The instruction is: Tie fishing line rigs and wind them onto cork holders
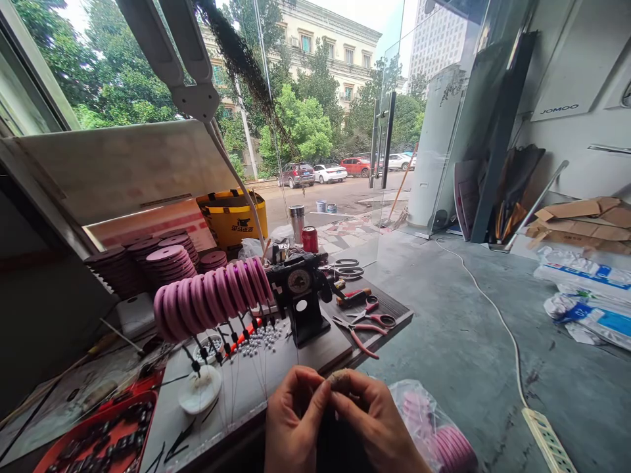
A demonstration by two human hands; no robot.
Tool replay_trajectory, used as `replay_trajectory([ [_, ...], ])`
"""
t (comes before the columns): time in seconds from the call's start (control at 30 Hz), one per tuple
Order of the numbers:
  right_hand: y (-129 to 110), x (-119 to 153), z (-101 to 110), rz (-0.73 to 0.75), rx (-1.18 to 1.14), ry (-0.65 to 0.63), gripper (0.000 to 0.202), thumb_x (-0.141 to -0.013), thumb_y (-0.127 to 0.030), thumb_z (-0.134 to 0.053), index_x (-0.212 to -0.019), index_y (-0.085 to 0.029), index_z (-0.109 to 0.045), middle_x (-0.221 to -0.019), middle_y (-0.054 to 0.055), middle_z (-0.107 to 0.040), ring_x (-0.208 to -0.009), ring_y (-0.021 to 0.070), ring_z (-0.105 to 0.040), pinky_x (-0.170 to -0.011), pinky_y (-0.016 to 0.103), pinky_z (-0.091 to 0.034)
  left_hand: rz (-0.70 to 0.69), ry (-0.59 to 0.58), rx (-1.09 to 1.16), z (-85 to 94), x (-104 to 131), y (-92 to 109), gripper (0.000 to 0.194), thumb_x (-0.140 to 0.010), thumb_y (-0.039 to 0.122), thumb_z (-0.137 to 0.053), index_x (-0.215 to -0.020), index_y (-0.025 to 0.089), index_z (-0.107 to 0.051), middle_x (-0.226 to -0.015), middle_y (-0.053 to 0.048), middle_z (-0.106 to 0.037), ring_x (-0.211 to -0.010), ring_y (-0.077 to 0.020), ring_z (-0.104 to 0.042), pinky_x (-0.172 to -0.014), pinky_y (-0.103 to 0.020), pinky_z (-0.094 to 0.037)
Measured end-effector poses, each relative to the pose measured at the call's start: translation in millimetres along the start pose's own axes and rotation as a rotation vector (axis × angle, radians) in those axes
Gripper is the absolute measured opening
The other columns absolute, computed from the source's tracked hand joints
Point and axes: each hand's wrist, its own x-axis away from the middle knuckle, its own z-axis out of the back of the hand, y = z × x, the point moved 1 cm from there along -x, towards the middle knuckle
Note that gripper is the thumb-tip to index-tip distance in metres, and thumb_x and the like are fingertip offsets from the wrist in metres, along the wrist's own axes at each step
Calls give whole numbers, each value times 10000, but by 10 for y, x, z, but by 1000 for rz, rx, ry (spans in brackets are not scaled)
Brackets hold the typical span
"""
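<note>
In the head view, our two hands meet at six o'clock: left hand [296, 420] and right hand [372, 417] each have thumb and forefinger closed together, tip against tip. Anything pinched between them is too small or hidden to tell; such a two-handed pinch suits something very fine.

Taking our hands as the dial's centre, the machine [303, 289] stands at eleven o'clock on the table [318, 350], bearing a row of pink spools [211, 299] towards ten. The spools sit side by side, probably so that each keeps its own line apart; thin lines [235, 387] hang beneath, past black clips [233, 346] that seem to guide them.

Beads [261, 338] lie loose at ten o'clock, within easy reach. The white dish [190, 399] is at nine, and beyond it the red tray [62, 441] presumably keeps its dark pieces from scattering. At one o'clock lie pliers [362, 338] and scissors [372, 315], handles our way, likely for a quick grab. At three, a clear bag [401, 394] keeps more spools together.
</note>
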Motion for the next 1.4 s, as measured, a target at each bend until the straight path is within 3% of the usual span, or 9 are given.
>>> replay_trajectory([
  [0.3, -39, 17, 84, -45, 59, -28, 241, -820, -392, -575, -801, -154, -597, -685, -19, -524, -637, 118, -465, -592, 226, -359, 13, -83, -216, 81, -52, 8, 173, -625, 304, -733, -579, 175, -626, -534, 37, -608, -537, -117, -524, -526, -185, -397],
  [0.47, -194, -13, 143, 71, 509, 13, 195, -838, -305, -504, -696, -173, -526, -682, -4, -527, -666, 149, -488, -623, 259, -363, 5, -220, -388, 118, -78, -16, 204, -698, 347, -664, -609, 168, -623, -563, 13, -601, -559, -139, -522, -538, -216, -385],
  [0.6, -287, -61, 177, 78, 698, -74, 166, -831, -261, -475, -684, -188, -499, -702, 6, -538, -680, 160, -486, -631, 269, -355, -2, -279, -440, 123, -85, 31, 157, -708, 304, -632, -625, 171, -624, -580, -2, -616, -574, -156, -541, -545, -229, -391],
  [0.8, -306, -117, 223, -19, 559, -179, 211, -843, -314, -493, -671, -193, -490, -675, -14, -514, -653, 141, -460, -601, 253, -337, -84, -208, -474, 70, -66, 74, 74, -651, 172, -566, -579, 189, -569, -538, 20, -573, -538, -146, -513, -524, -224, -371],
  [0.93, -303, -124, 235, -99, 293, -245, 269, -816, -381, -562, -660, -183, -469, -636, -39, -441, -603, 111, -383, -555, 233, -291, -18, -270, -460, 72, -73, 66, 126, -652, 221, -598, -560, 186, -519, -506, 29, -520, -508, -129, -452, -487, -220, -324],
  [1.07, -256, -114, 216, -191, 113, -316, 353, -783, -497, -575, -688, -179, -457, -626, -40, -431, -570, 101, -391, -541, 232, -304, 81, -334, -290, 77, -64, 83, 239, -632, 295, -691, -539, 181, -502, -496, 24, -540, -487, -111, -440, -477, -215, -323],
  [1.23, -139, -74, 156, -209, -68, -277, 314, -797, -450, -592, -723, -167, -479, -620, -41, -447, -555, 84, -388, -535, 213, -286, 58, -261, -70, 63, -25, 46, 164, -637, 271, -733, -628, 180, -596, -503, 25, -614, -486, -116, -533, -498, -196, -386],
  [1.4, -119, -44, 92, -192, -81, -188, 351, -778, -490, -609, -704, -182, -459, -586, -53, -427, -539, 84, -354, -523, 211, -266, 42, -138, -44, 48, 6, 2, 162, -611, 301, -769, -604, 179, -663, -517, 32, -608, -506, -109, -536, -515, -180, -415],
])
